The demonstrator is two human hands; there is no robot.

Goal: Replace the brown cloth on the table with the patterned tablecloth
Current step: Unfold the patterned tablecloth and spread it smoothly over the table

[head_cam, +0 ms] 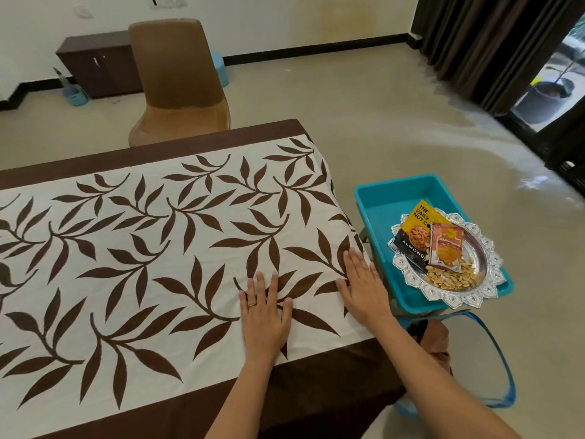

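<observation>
**Smoothing the leafy cloth, both hands flat**

Pressing down near the right end of the desk point(294, 123) right now. The patterned tablecloth point(142, 248) (white with big brown leaf sprigs) is spread across the whole top, with its right edge draped over the end. A dark brown band point(316, 375) runs along the near side and another along the far side. I can't tell if that's the cloth's own border or a separate layer underneath.

The left hand point(264, 315) lies palm down on the cloth, fingers straight and spread wide, holding nothing, with a ring on one finger. The right hand point(364, 289) is just beside it, also flat and spread, right at the desk's right edge.

Off to the right, just beside the desk, there's a teal tub point(399, 194) with a silver plate point(487, 248) resting across it. The plate holds a yellow-and-black almond packet point(414, 236), a smaller orange snack packet point(446, 245) and loose nuts point(452, 275).

Down by the right forearm there's a blue-handled bag point(503, 369) on the floor with something brownish point(433, 340) inside (could be the brown cloth, can't say for sure).

A tan chair point(177, 80) stands at the far side of the desk.
</observation>
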